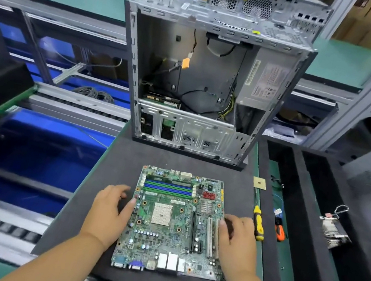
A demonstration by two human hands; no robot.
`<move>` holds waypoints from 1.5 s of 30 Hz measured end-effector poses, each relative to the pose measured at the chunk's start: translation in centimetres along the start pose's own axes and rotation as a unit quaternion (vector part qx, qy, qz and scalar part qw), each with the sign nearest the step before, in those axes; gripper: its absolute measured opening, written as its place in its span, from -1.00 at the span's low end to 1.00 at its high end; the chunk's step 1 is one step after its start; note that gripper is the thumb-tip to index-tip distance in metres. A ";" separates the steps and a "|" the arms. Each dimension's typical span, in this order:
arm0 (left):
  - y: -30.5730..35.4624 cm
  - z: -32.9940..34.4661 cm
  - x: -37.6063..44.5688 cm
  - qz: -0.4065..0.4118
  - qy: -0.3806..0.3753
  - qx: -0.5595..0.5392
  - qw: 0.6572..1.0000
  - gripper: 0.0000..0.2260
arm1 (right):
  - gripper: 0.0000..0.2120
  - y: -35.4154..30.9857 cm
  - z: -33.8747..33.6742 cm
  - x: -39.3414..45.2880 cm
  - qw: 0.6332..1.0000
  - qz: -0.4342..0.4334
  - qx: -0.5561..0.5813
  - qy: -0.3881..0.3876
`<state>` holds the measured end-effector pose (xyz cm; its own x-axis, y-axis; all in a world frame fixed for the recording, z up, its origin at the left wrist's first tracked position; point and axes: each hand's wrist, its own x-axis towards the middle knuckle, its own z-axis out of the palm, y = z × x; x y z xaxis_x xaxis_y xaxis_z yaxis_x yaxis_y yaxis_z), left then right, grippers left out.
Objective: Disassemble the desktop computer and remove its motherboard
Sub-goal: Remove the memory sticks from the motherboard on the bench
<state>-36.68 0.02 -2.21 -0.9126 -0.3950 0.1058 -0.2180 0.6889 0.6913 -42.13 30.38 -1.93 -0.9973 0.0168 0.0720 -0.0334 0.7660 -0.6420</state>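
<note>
The motherboard is bracketed at lower centre of the frame: the left hand and right hand are laid at its side edges, fingers relaxed and loosely spread, no firm grip closed. It lies flat on the desk, out of the emptied tower case behind. Edges only should be held, the bare CPU socket avoided. A yellow-handled screwdriver lies just right.
</note>
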 end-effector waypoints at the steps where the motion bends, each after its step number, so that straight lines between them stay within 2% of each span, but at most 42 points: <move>1: 0.0 0.1 0.0 0.012 -0.009 0.019 1.000 -0.74 | -0.72 0.0 0.0 0.1 1.000 -0.002 0.001 -0.004; 7: -0.2 0.2 -0.2 0.029 -0.012 0.041 0.999 -0.78 | -0.81 0.0 0.0 0.3 1.000 0.000 0.021 -0.010; 12: -0.4 0.2 -0.3 0.066 -0.029 0.047 0.996 -0.62 | -0.94 0.1 0.2 0.1 0.999 0.010 0.045 0.006; 17: -0.2 0.2 -0.2 0.076 -0.052 0.068 0.993 -0.50 | -0.83 0.1 0.1 0.2 0.997 0.022 0.063 0.032; 21: 0.1 0.3 -0.1 0.074 -0.059 0.098 0.991 -0.48 | -0.93 -0.7 -0.1 0.2 0.997 0.016 0.068 0.024; 23: 0.3 0.2 -0.3 0.077 -0.052 0.091 0.992 -0.48 | -0.84 -1.5 0.0 0.0 0.998 -0.023 0.041 0.033; 25: 0.3 0.1 -0.5 0.100 -0.036 0.081 0.991 -0.50 | -0.80 -3.0 0.4 -0.1 0.994 -0.109 -0.008 0.029; 28: 1.0 0.1 -0.3 0.163 -0.035 0.063 0.984 -0.59 | -0.64 -5.8 1.9 0.3 0.964 -0.237 -0.079 -0.086; 30: 1.9 0.5 0.4 0.204 -0.069 0.051 0.975 -0.63 | -0.45 -6.7 3.2 0.7 0.937 -0.278 -0.135 -0.165; 32: 2.7 1.3 1.1 0.227 -0.117 0.045 0.966 -0.59 | -0.37 -6.8 4.2 0.9 0.923 -0.291 -0.173 -0.183; 34: 2.9 2.0 1.4 0.219 -0.144 0.039 0.964 -0.55 | -0.39 -6.8 4.5 0.8 0.924 -0.294 -0.177 -0.168; 41: 2.3 2.5 1.4 0.215 -0.127 0.026 0.968 -0.56 | -0.60 -7.0 4.7 0.2 0.917 -0.338 -0.198 -0.071; 45: 2.4 2.4 1.4 0.214 -0.130 0.024 0.968 -0.56 | -0.71 -8.3 4.3 1.4 0.941 -0.271 -0.173 -0.103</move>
<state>-39.34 2.56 -2.14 -0.9779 0.0938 0.1871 0.1881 0.7856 0.5895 -43.51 21.26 0.20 -0.8327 -0.5343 0.1452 -0.5531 0.7905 -0.2632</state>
